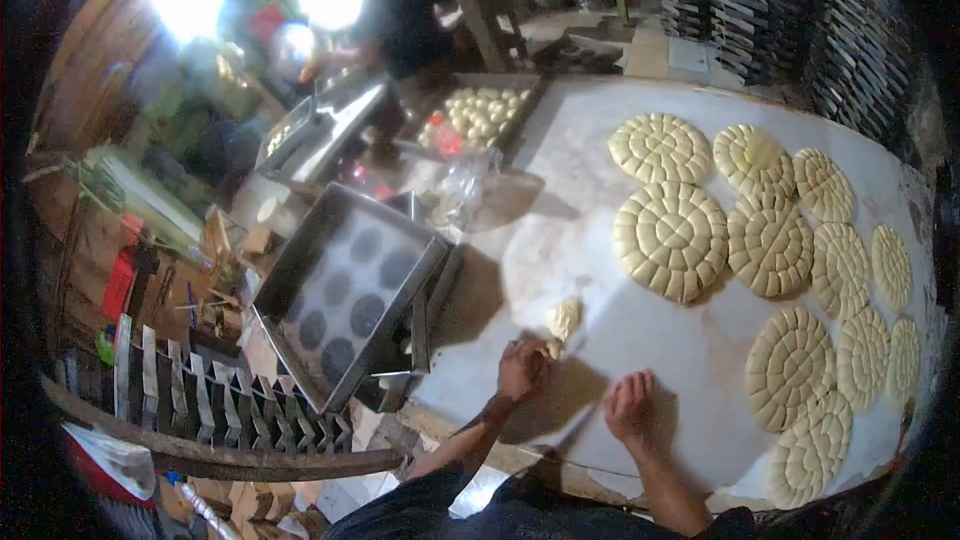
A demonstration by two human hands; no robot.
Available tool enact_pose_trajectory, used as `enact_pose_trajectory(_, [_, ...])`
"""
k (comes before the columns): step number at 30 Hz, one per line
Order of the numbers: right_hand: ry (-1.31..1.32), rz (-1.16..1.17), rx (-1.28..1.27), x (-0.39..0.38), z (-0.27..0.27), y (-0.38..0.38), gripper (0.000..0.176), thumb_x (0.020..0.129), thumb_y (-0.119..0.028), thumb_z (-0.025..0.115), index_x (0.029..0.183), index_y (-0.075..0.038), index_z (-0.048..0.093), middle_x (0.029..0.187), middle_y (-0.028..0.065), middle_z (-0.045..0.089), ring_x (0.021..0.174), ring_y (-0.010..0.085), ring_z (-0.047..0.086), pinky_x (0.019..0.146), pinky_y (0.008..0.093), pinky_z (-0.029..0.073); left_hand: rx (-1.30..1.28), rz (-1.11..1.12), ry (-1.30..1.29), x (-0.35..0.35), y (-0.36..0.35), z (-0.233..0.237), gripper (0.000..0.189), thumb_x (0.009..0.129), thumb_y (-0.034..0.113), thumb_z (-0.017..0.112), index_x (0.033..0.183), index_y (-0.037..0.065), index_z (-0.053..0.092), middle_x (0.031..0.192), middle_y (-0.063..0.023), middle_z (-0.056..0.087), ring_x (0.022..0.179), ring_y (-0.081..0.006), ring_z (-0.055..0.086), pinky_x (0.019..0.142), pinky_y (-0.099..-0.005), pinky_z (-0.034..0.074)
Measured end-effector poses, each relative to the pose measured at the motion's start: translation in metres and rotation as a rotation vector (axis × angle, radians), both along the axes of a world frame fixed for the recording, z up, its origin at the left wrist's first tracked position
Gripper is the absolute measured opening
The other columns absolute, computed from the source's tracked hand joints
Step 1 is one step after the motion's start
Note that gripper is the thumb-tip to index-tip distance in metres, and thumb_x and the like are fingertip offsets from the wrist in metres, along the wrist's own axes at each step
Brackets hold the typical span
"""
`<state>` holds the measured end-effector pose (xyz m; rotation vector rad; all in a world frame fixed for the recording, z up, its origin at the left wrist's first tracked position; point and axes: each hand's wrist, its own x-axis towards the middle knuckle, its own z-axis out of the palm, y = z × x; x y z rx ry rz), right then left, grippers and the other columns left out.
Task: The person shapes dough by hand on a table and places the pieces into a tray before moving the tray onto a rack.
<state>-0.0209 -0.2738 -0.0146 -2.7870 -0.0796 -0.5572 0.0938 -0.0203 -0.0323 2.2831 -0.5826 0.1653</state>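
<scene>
Dough piece [565, 318]: on the bench [690, 360], its narrow near end at the fingers of your left hand [524, 368].
Left-hand fingers: curled; can't tell whether you're pinching dough.
Right hand [628, 406]: fingers close together, bent, apart from the dough piece; can't tell whether closed on anything.
Handling: probably soft; press lightly and evenly, well clear of the segmented dough rounds [671, 242].
</scene>
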Motion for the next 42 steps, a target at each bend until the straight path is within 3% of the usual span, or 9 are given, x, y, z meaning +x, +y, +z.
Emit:
enact_pose_trajectory(7, [0.087, -0.035, -0.019, -0.028, 0.021, -0.046, 0.015, 0.075, -0.016, 0.064, 0.083, -0.007, 0.056, 0.092, 0.0133, 0.059, 0.094, 0.0369, 0.058, 0.074, 0.0498, 0.048, 0.079, -0.155, 0.029, -0.016, 0.14, -0.128, 0.028, 0.087, 0.018, 0.058, 0.114, 0.012, 0.056, 0.114, -0.011, 0.06, 0.103, -0.0317, 0.055, 0.092, -0.0467, 0.04])
enact_pose_trajectory(11, [0.065, -0.152, -0.056, 0.036, 0.007, -0.024, 0.013, 0.08, -0.015, 0.061, 0.086, -0.005, 0.055, 0.093, 0.0168, 0.057, 0.089, 0.0385, 0.054, 0.077, 0.0506, 0.044, 0.345, -0.003, -0.299, 0.034, 0.074, -0.038, 0.027, 0.078, 0.018, 0.07, 0.102, 0.01, 0.061, 0.097, -0.0119, 0.065, 0.096, -0.0351, 0.058, 0.086, -0.0476, 0.045])
enact_pose_trajectory(14, [-0.083, -0.281, 0.14, 0.042, -0.022, 0.008, 0.01, 0.085, -0.013, 0.057, 0.087, -0.003, 0.054, 0.093, 0.0183, 0.055, 0.091, 0.0375, 0.051, 0.081, 0.0489, 0.042, -0.498, -0.002, 0.102, 0.031, 0.019, -0.046, 0.021, 0.088, 0.026, 0.059, 0.095, 0.007, 0.063, 0.095, -0.0117, 0.063, 0.087, -0.0272, 0.062, 0.078, -0.0416, 0.049])
enact_pose_trajectory(19, [0.152, -0.066, 0.245, -0.023, -0.014, 0.023, 0.006, 0.085, -0.006, 0.055, 0.09, -0.003, 0.057, 0.094, 0.0156, 0.056, 0.093, 0.0362, 0.051, 0.085, 0.0446, 0.043, -0.054, 0.06, 0.144, -0.079, 0.042, -0.144, 0.034, 0.091, 0.022, 0.054, 0.12, 0.005, 0.057, 0.117, -0.0159, 0.057, 0.11, -0.0313, 0.053, 0.097, -0.0414, 0.043])
enact_pose_trajectory(24, [0.707, -0.216, 0.425, -0.027, 0.028, 0.003, 0.009, 0.088, -0.008, 0.055, 0.088, -0.002, 0.061, 0.084, 0.0106, 0.062, 0.082, 0.0231, 0.06, 0.075, 0.0355, 0.05, -0.358, -0.331, 0.598, -0.116, 0.165, 0.017, 0.042, 0.086, 0.009, 0.063, 0.127, 0.005, 0.054, 0.125, -0.0203, 0.053, 0.126, -0.0375, 0.045, 0.105, -0.0434, 0.039])
enact_pose_trajectory(28, [0.583, 0.045, 0.729, 0.021, 0.098, 0.139, 0.025, 0.093, -0.021, 0.058, 0.096, 0.003, 0.064, 0.095, 0.012, 0.066, 0.088, 0.0208, 0.063, 0.082, 0.0355, 0.051, -0.233, -0.196, 0.108, -0.101, 0.255, 0.233, 0.047, 0.081, 0.01, 0.07, 0.126, 0.006, 0.057, 0.117, -0.0164, 0.06, 0.112, -0.0333, 0.056, 0.097, -0.0384, 0.045])
enact_pose_trajectory(34, [-0.081, 0.858, 0.575, 0.084, 0.206, 0.354, 0.025, 0.084, -0.015, 0.067, 0.105, -0.003, 0.061, 0.103, 0.0137, 0.061, 0.097, 0.0278, 0.063, 0.083, 0.0383, 0.05, 0.371, 0.193, 0.006, -0.057, 0.332, 0.198, 0.052, 0.073, 0.015, 0.074, 0.123, 0.006, 0.06, 0.095, -0.0131, 0.07, 0.091, -0.0295, 0.066, 0.091, -0.0412, 0.046])
enact_pose_trajectory(39, [-0.07, 0.865, 0.089, 0.093, 0.189, 0.38, 0.025, 0.083, -0.016, 0.068, 0.104, -0.005, 0.061, 0.11, 0.0129, 0.062, 0.107, 0.0318, 0.06, 0.102, 0.0517, 0.04, 0.348, 0.106, -0.005, -0.053, 0.337, 0.2, 0.061, 0.071, 0.016, 0.076, 0.124, -0.006, 0.055, 0.082, -0.0152, 0.07, 0.073, -0.0324, 0.068, 0.069, -0.0401, 0.054])
enact_pose_trajectory(42, [-0.048, 0.699, 0.478, 0.064, 0.193, 0.326, 0.02, 0.08, -0.014, 0.069, 0.098, -0.005, 0.065, 0.105, 0.0122, 0.065, 0.106, 0.0311, 0.061, 0.106, 0.053, 0.037, 0.365, 0.113, 0.278, -0.055, 0.334, 0.215, 0.083, 0.071, 0.015, 0.078, 0.141, -0.004, 0.037, 0.099, -0.0181, 0.068, 0.085, -0.0342, 0.068, 0.076, -0.0391, 0.054])
